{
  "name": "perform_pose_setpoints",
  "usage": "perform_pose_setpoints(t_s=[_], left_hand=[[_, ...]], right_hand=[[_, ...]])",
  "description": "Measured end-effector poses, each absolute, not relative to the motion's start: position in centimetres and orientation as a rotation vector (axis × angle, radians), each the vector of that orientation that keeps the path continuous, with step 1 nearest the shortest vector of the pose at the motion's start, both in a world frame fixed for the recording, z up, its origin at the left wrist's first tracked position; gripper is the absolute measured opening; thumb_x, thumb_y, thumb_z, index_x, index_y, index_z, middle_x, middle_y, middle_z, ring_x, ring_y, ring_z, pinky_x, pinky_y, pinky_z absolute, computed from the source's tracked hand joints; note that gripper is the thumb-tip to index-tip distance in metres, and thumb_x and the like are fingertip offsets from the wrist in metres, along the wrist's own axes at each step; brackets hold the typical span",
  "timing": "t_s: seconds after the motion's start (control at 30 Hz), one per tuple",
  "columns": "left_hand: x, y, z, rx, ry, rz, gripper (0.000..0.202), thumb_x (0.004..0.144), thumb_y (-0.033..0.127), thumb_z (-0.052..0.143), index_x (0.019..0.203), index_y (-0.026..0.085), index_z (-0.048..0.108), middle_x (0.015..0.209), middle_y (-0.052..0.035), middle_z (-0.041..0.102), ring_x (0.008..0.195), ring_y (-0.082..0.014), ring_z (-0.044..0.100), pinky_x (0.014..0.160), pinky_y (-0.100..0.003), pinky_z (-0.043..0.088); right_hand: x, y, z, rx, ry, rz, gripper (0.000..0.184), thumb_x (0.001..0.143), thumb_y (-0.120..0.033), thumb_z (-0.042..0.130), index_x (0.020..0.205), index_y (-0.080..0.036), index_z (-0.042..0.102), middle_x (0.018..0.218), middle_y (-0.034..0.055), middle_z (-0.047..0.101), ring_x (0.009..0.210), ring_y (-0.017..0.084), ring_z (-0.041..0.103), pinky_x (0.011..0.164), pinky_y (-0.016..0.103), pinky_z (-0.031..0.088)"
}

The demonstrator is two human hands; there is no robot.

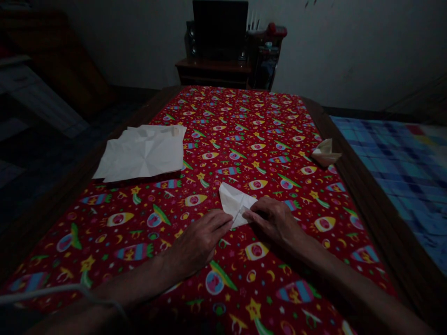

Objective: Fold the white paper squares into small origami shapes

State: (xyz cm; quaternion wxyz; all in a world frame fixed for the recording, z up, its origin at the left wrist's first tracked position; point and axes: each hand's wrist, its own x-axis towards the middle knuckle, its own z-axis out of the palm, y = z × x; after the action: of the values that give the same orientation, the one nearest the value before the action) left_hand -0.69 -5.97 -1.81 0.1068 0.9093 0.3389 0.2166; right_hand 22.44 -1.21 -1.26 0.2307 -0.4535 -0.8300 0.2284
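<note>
A small folded sheet of white paper [233, 199] lies on the red patterned cloth in front of me. My left hand [206, 232] pinches its lower left corner between thumb and fingers. On the opposite side, my right hand [274, 216] grips the paper's right edge, thumb and fingers closed on a fold. A crease or flap runs between the two sets of fingertips. Part of the paper's right side is hidden behind the right hand.
A stack of creased white sheets [153, 153] rests at the left. Near the right edge stands a folded paper piece [326, 153]. The red cloth [237, 125] covers a wooden table [359, 200]. Beyond it are a dark screen [220, 28] and speakers. A pale cable [45, 292] crosses my left forearm.
</note>
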Motion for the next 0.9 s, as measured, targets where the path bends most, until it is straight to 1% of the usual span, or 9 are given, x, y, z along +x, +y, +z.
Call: perform_pose_setpoints(t_s=[0.1,0.23,0.3,0.33,0.4,0.47,0.57,0.77,0.9], left_hand=[[-0.7,-6.2,-1.9,2.651,1.024,0.664,0.059,0.072,-0.01,0.034,0.127,0.01,0.044,0.123,-0.0112,0.053,0.117,-0.0226,0.044,0.098,-0.039,0.047],[-0.7,-6.1,-1.7,2.588,1.021,0.642,0.06,0.079,-0.007,0.036,0.136,0.011,0.033,0.127,-0.0109,0.05,0.118,-0.021,0.042,0.102,-0.037,0.042],[-0.6,-5.9,-1.5,2.523,1.025,0.658,0.056,0.085,-0.003,0.038,0.138,0.013,0.031,0.125,-0.0097,0.051,0.116,-0.0192,0.044,0.1,-0.035,0.043],[-0.6,-5.8,-1.4,2.484,1.033,0.682,0.051,0.087,0.001,0.041,0.136,0.015,0.033,0.123,-0.0088,0.052,0.113,-0.0183,0.045,0.099,-0.034,0.043],[-0.4,-5.5,-1.4,2.405,1.053,0.729,0.039,0.09,0.012,0.048,0.128,0.018,0.042,0.116,-0.0066,0.056,0.107,-0.0172,0.049,0.094,-0.032,0.045],[-0.2,-5.2,-1.4,2.348,1.069,0.756,0.028,0.089,0.022,0.055,0.116,0.019,0.048,0.108,-0.0056,0.058,0.101,-0.0174,0.051,0.088,-0.031,0.046],[0.3,-5.0,-1.5,2.325,1.118,0.741,0.022,0.085,0.03,0.06,0.101,0.017,0.05,0.1,-0.0058,0.057,0.095,-0.0191,0.051,0.082,-0.032,0.045],[0.9,-4.9,-1.9,2.299,1.174,0.782,0.009,0.088,0.021,0.055,0.085,0.017,0.048,0.092,-0.0041,0.055,0.088,-0.0168,0.05,0.077,-0.03,0.043],[0.9,-4.8,-1.8,2.285,1.149,0.826,0.011,0.088,0.019,0.053,0.078,0.017,0.048,0.094,-0.0041,0.054,0.087,-0.0154,0.05,0.077,-0.029,0.043]], right_hand=[[22.2,-1.2,-1.6,-1.28,-2.279,0.57,0.031,0.088,-0.038,0.052,0.066,-0.017,0.058,0.064,0.0012,0.055,0.059,0.012,0.047,0.054,0.024,0.032],[22.2,-1.0,-1.8,-1.254,-2.307,0.543,0.032,0.09,-0.039,0.049,0.068,-0.017,0.057,0.065,0.0015,0.056,0.061,0.012,0.048,0.056,0.024,0.032],[22.2,-0.9,-1.9,-1.238,-2.327,0.528,0.032,0.091,-0.039,0.048,0.069,-0.017,0.057,0.066,0.0018,0.056,0.062,0.012,0.049,0.057,0.024,0.033],[22.2,-0.9,-1.8,-1.242,-2.335,0.521,0.032,0.091,-0.039,0.047,0.069,-0.017,0.057,0.067,0.0019,0.056,0.063,0.012,0.049,0.058,0.025,0.033],[22.1,-1.0,-1.7,-1.265,-2.336,0.504,0.031,0.091,-0.037,0.048,0.069,-0.017,0.056,0.067,0.0019,0.056,0.063,0.013,0.048,0.057,0.025,0.032],[22.0,-1.1,-1.6,-1.279,-2.33,0.492,0.03,0.09,-0.036,0.049,0.068,-0.017,0.056,0.066,0.0017,0.056,0.063,0.013,0.048,0.057,0.025,0.032],[21.9,-1.3,-1.4,-1.263,-2.335,0.482,0.031,0.091,-0.036,0.048,0.067,-0.017,0.055,0.065,0.0013,0.055,0.062,0.013,0.047,0.058,0.025,0.031],[21.8,-1.3,-1.4,-1.252,-2.341,0.421,0.033,0.091,-0.036,0.047,0.065,-0.017,0.054,0.064,0.002,0.054,0.06,0.013,0.045,0.057,0.026,0.03],[21.8,-1.3,-1.5,-1.254,-2.347,0.409,0.033,0.091,-0.037,0.047,0.066,-0.017,0.055,0.065,0.0024,0.055,0.061,0.013,0.046,0.058,0.026,0.031]])
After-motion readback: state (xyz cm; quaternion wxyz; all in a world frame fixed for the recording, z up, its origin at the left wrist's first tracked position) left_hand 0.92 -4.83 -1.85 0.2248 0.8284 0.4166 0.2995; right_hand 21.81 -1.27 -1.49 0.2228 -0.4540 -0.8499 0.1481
